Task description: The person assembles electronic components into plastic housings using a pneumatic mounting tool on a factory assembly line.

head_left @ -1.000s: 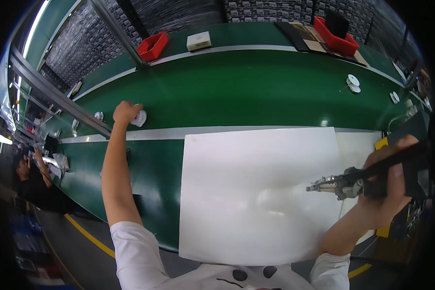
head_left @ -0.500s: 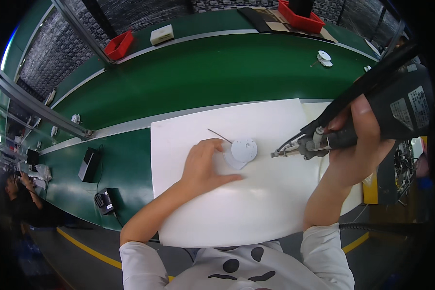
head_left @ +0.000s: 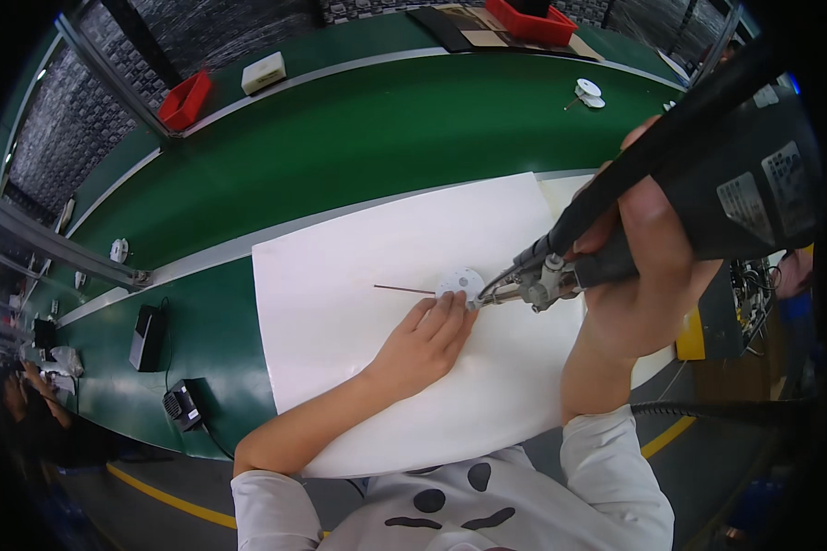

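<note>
A small white round plastic part (head_left: 457,279) with holes in its face lies on the white work sheet (head_left: 340,331), and a thin dark rod (head_left: 402,289) sticks out to its left. My left hand (head_left: 423,342) holds the part by its near edge, fingers together over it; the thumb is hidden. In my right hand (head_left: 648,280) is a black powered screwdriver (head_left: 708,197) with a metal nozzle (head_left: 533,285). The nozzle tip reaches the right side of the part beside my left fingertips; whether it touches cannot be seen.
A green bench (head_left: 340,138) runs behind the sheet, carrying a similar white part (head_left: 588,92). Red bins (head_left: 186,99) and a cream box (head_left: 264,72) stand farther back. Two black devices (head_left: 147,338) with cords are on the left. Another person (head_left: 41,390) sits at far left.
My left hand has gone from spread beside the part to fingers closed over its near edge. The part has turned, its rod now nearly level. The screwdriver's nozzle has moved left to the part.
</note>
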A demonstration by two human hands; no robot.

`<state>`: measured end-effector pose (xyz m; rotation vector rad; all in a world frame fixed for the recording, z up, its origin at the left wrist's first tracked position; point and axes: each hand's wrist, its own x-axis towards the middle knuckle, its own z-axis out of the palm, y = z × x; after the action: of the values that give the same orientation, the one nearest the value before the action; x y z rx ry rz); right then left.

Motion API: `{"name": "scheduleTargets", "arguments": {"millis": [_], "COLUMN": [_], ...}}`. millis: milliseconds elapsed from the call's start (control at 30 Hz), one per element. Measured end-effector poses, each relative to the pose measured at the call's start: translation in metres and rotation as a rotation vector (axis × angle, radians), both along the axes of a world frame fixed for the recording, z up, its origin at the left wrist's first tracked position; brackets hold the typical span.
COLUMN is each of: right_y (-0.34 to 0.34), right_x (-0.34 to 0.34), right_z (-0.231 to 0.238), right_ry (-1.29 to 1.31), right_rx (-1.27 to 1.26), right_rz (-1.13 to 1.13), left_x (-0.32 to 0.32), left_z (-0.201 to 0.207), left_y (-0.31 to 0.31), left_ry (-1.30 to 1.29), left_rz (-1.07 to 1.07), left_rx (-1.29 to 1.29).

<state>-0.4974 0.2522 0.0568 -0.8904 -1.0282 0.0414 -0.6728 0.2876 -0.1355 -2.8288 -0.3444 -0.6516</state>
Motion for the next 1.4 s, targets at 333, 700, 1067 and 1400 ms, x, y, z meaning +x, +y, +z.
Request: {"name": "scheduleTargets", "arguments": {"millis": [333,700,1067,1400], "right_y": [0.001,0.009,0.006,-0.004], "right_x": [-0.001,0.01,0.004,-0.013], "right_z": [-0.005,-0.024,-0.022,-0.005], "right_ry": [-0.201,-0.362,-0.029,0.101], "right_rx": [-0.082,0.117,0.033,-0.095], "right_rz": [-0.007,0.058,0.335,0.127], "left_x": [-0.004,-0.005,-0.007,-0.012], "left_z": [-0.002,-0.007,-0.005,-0.011], "left_y": [-0.001,0.0,-0.001,0.004], "left_ry": [-0.043,-0.04,-0.065,-0.128], "left_rz": [0.02,0.001,0.005,-0.114], "left_rx": [0.001,-0.011,-0.041,-0.203]}}
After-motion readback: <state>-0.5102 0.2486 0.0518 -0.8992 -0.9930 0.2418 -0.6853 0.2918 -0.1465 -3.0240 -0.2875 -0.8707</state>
